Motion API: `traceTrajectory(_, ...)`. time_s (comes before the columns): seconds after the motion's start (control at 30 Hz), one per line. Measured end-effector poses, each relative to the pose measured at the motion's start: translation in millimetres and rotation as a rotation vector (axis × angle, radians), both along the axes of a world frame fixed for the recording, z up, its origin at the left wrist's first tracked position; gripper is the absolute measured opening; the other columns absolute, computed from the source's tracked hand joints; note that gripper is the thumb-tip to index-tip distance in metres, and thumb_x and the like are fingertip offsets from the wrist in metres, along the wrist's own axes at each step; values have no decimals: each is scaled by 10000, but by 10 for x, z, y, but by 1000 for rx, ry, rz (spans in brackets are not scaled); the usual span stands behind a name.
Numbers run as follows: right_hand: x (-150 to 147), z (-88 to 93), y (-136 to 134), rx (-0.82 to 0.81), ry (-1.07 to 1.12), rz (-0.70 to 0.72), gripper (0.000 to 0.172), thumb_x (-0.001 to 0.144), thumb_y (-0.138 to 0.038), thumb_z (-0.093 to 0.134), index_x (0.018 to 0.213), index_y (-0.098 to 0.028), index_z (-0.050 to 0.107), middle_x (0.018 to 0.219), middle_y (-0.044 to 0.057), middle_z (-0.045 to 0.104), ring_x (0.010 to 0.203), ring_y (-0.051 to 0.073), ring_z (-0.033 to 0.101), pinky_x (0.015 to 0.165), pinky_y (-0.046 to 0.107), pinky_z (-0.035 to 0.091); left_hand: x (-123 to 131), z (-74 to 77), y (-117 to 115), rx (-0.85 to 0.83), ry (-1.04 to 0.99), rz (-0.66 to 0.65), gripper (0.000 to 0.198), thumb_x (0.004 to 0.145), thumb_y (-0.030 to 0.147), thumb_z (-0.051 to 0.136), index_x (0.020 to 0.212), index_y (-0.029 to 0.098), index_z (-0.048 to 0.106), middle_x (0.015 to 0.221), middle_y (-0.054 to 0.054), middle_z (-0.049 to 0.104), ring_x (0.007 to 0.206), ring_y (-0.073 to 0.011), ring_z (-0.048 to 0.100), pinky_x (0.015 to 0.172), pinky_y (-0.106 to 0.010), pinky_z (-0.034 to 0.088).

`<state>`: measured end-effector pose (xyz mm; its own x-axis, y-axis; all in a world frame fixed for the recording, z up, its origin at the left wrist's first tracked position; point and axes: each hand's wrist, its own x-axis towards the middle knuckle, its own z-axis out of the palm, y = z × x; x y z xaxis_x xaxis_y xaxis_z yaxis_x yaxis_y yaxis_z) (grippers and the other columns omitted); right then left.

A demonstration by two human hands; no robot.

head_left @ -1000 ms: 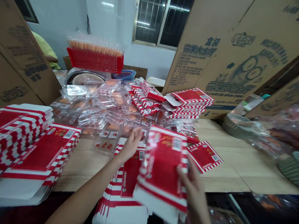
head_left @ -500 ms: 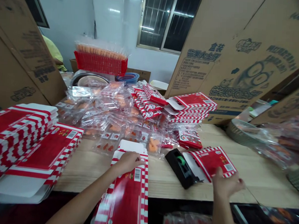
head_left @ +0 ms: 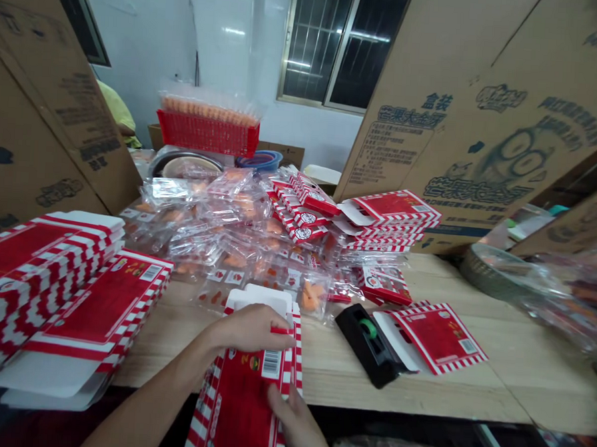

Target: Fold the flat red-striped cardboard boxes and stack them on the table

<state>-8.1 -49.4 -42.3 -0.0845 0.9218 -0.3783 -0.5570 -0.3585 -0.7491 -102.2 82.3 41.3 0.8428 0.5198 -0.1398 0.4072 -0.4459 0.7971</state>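
A red-and-white striped cardboard box [head_left: 239,394] lies at the table's front edge, its near end reaching over it and its white end flap standing open at the far end. My left hand [head_left: 255,329] is closed over the box near that flap, fingers curled round its right side. Lower down, my right hand [head_left: 293,410] grips the right edge, thumb on the printed face; its other fingers are partly hidden. Right of them stands a black tape dispenser [head_left: 369,344] with green tape. Another red box [head_left: 440,337], flap open, rests against the dispenser.
Stacked striped boxes [head_left: 74,298] fill the left side. Clear packets of orange pieces [head_left: 239,207] are heaped behind, beside more boxes [head_left: 392,208]. Large cartons [head_left: 484,126] rise on both sides. A round basket [head_left: 486,270] stands right; a red crate [head_left: 208,133] is at the back.
My right hand has left the box beside the tape dispenser and come left onto the box under my left hand. That other box stays on the table. The view has shifted slightly.
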Motion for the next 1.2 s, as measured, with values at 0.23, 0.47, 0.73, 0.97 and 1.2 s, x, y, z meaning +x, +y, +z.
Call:
traceTrajectory(0.23,24,93,73,115,-92,-25,569,588,-572,745,974,-158,693,996,112,726,1026,316,631,958,460,412,-62,-9,-9,-6,-197,139,244,807,344,523,643,179,595,620,34,554,624,-136,516,588,-211,412)
traceTrajectory(0.47,257,172,175,-43,-95,-288,546,594,-542,753,954,-137,681,885,106,750,901,325,680,787,427,523,-191,-421,-279,-251,-466,492,798,813,389,591,1432,224,114,1419,-136,396,1291,-259,391,1046,-408,333)
traceTrajectory(0.73,383,126,162,-24,-548,-372,583,661,-616,657,1002,-143,670,1055,116,711,1046,335,613,899,416,472,-300,-604,-474,-460,-559,530,642,898,410,470,1447,254,175,1450,-62,404,1311,-217,390,1082,-369,322)
traceTrajectory(0.97,402,61,147,153,-763,-607,694,837,-613,431,1398,-210,363,1491,47,323,1381,220,253,1111,367,236,-455,-681,-420,-481,-509,447,614,881,397,513,1420,273,247,1419,-42,447,1258,-213,446,1043,-344,362)
traceTrajectory(1.2,441,185,235,145,-678,-464,445,764,-565,564,876,-169,735,966,95,733,965,283,648,800,353,516,-427,-624,-336,-401,-518,550,277,880,418,488,1067,231,571,1004,-12,646,909,-179,593,764,-244,472)
